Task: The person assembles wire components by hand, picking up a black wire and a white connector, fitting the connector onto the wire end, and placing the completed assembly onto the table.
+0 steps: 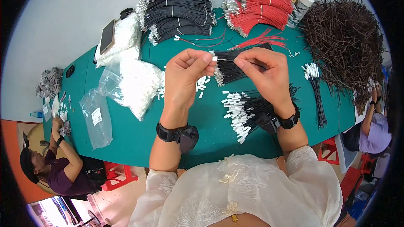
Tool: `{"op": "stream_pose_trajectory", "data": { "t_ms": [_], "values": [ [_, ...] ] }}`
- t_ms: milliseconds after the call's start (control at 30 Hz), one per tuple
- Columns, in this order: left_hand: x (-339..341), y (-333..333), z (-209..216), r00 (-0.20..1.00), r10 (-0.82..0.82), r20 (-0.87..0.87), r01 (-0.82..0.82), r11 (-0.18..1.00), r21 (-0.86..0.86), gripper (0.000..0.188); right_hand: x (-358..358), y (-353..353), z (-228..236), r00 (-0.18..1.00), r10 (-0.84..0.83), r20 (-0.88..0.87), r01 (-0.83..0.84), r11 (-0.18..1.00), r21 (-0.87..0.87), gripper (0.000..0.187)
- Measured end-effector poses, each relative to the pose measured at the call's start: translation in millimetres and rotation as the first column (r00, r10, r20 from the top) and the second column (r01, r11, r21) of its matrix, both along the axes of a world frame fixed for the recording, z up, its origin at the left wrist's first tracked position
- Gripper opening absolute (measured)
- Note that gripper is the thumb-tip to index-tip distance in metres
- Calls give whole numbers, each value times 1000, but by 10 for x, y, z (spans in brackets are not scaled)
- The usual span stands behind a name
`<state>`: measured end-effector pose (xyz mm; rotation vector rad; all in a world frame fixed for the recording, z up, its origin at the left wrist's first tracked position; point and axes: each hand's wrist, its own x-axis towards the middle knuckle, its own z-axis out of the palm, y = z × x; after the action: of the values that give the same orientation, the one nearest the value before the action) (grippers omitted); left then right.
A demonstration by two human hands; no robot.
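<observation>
Over the middle of the table, my left hand (183,72) pinches a small white connector housing (214,58) between thumb and forefinger. Facing it, my right hand (268,72) is closed on a thin black wire (227,60), whose metal tip points at the housing. Whether the tip is inside the housing is too small to tell. Behind my hands lies a bundle of black wires (229,73) with bare metal ends. Nearer to me, partly under my right wrist, is a pile of black wires with white connectors (237,115).
Black wire bundles (179,12) and red wire bundles (261,6) lie at the back. A bag of white connectors (139,84) sits left, beside an empty plastic bag (97,120). A brown wire heap (343,38) and a jar (299,10) stand right. Other people (59,164) work at both sides.
</observation>
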<state>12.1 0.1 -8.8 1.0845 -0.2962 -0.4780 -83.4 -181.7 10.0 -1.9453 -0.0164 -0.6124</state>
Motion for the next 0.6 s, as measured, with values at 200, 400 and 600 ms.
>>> {"op": "stream_pose_trajectory", "data": {
  "t_ms": [200, 400, 600],
  "values": [
    [7, 3, -2, 999, -23, 24, 23, 1000, 9, 11, 1, 19, 4, 1000, -4, 19, 4, 1000, 25, 7],
    [-30, -21, 0, 995, 22, 98, -21, 1000, -12, 14, 0, 16, 23, 998, -15, 63, 8, 995, 104, 8],
    [-75, -17, 72, 980, 52, 192, -63, 997, 47, 18, -6, 3, 57, 997, -5, 76, 4, 1000, 6, 8]
  ]
}}
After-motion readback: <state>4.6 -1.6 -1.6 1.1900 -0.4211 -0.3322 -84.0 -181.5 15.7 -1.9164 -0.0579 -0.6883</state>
